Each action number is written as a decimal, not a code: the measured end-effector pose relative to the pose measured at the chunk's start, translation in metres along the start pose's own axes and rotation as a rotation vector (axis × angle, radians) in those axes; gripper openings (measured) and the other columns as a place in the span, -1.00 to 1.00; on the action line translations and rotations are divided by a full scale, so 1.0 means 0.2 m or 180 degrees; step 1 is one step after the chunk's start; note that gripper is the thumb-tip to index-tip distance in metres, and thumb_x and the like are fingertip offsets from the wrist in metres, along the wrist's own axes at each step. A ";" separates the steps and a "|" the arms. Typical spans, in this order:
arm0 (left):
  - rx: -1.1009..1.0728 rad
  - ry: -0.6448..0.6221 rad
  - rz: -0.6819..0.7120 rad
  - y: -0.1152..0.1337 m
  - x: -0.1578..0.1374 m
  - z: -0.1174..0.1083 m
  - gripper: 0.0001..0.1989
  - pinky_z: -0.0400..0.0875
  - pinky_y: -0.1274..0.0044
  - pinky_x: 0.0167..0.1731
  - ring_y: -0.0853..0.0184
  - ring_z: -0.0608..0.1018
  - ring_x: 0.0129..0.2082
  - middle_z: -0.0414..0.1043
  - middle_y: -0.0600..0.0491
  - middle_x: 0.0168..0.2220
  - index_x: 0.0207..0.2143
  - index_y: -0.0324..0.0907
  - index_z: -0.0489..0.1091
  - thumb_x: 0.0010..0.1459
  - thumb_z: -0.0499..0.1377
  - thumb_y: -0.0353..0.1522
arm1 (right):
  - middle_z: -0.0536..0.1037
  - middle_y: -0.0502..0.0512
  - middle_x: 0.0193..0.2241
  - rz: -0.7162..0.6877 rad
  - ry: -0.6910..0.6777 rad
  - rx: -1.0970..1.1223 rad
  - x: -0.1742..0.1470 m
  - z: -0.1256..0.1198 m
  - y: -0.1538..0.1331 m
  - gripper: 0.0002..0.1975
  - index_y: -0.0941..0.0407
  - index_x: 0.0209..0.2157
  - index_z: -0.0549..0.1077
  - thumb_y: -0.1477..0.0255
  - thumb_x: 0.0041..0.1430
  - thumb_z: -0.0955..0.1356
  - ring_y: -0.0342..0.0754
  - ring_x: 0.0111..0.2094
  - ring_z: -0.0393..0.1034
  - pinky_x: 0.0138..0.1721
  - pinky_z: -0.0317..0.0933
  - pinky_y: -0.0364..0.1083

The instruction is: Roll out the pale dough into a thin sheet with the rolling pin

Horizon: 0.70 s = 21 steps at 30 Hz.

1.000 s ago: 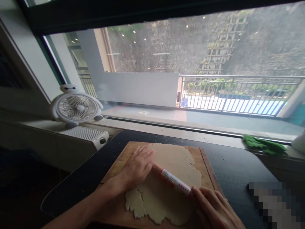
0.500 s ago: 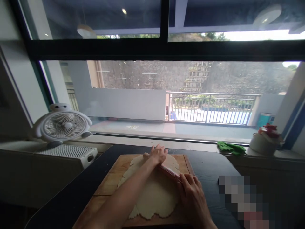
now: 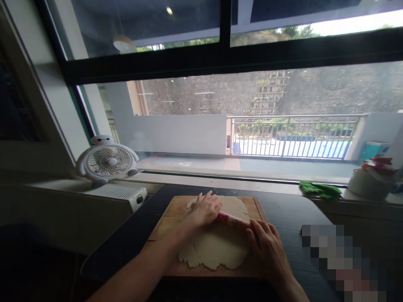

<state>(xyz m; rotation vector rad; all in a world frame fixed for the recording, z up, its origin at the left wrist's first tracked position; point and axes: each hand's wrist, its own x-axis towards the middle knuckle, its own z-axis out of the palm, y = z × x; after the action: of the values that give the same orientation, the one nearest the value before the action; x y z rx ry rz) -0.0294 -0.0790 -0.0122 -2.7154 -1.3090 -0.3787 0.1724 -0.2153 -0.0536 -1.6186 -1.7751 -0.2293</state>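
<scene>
A large flat sheet of dough (image 3: 217, 247) with ragged edges covers much of a wooden board (image 3: 166, 226). Across it, at a slant, lies a thin rolling pin (image 3: 233, 219) with red-and-white print on its surface. My left hand (image 3: 206, 209) rests over its far left end, fingers stretched forward and the palm hiding that end. At the near right end my right hand (image 3: 267, 243) is bent over the pin, partly hiding it. Both hands press on the pin above the dough.
The board lies on a dark table (image 3: 126, 247) by a window. A white fan (image 3: 110, 161) stands at left above a white vented box (image 3: 119, 195). On the sill at right are a green cloth (image 3: 319, 190) and a white pot (image 3: 368, 182). A blurred patch covers the lower right.
The view has tilted and shifted, so the scene sits further right. My left hand has drawn back slightly toward me with the rolling pin, which lies less steeply and shows more red print.
</scene>
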 end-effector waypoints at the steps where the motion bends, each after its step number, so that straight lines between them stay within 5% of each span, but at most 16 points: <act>1: 0.0011 -0.0037 -0.0010 0.01 0.10 0.00 -0.52 -0.02 0.18 0.13 0.11 0.16 0.20 0.28 -0.12 0.10 0.07 -0.30 0.27 0.31 -0.26 -0.28 | 0.40 0.13 -0.06 0.0028 0.0068 -0.0094 0.00 0.02 0.02 -0.67 0.08 0.02 0.28 0.30 0.28 0.15 0.03 -0.04 0.23 -0.05 0.16 0.04; 6: -0.0010 -0.0172 -0.0115 0.02 0.38 0.02 -0.62 0.16 0.18 0.03 0.12 0.36 0.06 0.43 -0.11 -0.05 -0.13 -0.24 0.41 0.28 -0.14 -0.28 | 0.36 0.17 0.04 -0.0085 0.0448 -0.0641 0.00 0.12 0.10 -0.60 0.10 0.06 0.26 0.25 0.24 0.18 0.10 0.07 0.18 0.02 0.08 0.11; 9: -0.0020 -0.0114 -0.0014 0.01 0.24 0.05 -0.72 0.08 0.13 0.09 0.11 0.29 0.12 0.40 -0.06 0.01 -0.15 -0.13 0.43 0.25 -0.04 -0.35 | 0.42 0.11 -0.01 -0.0165 0.0368 -0.0639 -0.01 0.11 0.10 -0.64 0.06 0.03 0.29 0.28 0.25 0.18 0.06 0.04 0.24 0.09 -0.05 0.15; 16: -0.0480 0.0227 0.0048 -0.04 -0.38 -0.03 -0.59 -0.12 0.23 0.21 0.26 0.12 0.23 0.18 0.07 0.19 0.17 -0.04 0.16 0.32 -0.19 -0.29 | 0.51 -0.03 -0.19 -0.0268 0.0043 -0.0252 -0.02 0.03 0.02 -0.75 -0.02 -0.14 0.40 0.30 0.26 0.17 0.00 -0.02 0.28 0.17 -0.30 0.18; 18: -0.0469 0.0183 0.0026 -0.05 -0.38 -0.04 -0.59 -0.12 0.23 0.21 0.27 0.13 0.23 0.19 0.07 0.18 0.16 -0.05 0.18 0.32 -0.18 -0.29 | 0.51 -0.02 -0.18 -0.0275 0.0086 -0.0284 -0.02 0.03 0.02 -0.74 -0.01 -0.14 0.41 0.29 0.25 0.17 0.03 -0.01 0.26 0.17 -0.30 0.20; 21: -0.0330 0.0215 -0.0057 -0.05 -0.17 0.01 -0.63 -0.05 0.17 0.18 0.19 0.18 0.20 0.31 0.02 0.10 0.02 -0.09 0.35 0.29 -0.13 -0.29 | 0.52 -0.03 -0.20 -0.0330 0.0132 -0.0346 -0.03 0.04 0.03 -0.75 -0.03 -0.18 0.43 0.29 0.25 0.17 0.04 0.00 0.25 0.16 -0.29 0.20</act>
<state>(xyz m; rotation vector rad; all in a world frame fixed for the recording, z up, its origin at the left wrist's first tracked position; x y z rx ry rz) -0.0570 -0.0993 -0.0240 -2.7489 -1.3326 -0.5499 0.1751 -0.2141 -0.0656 -1.5864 -1.8446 -0.4110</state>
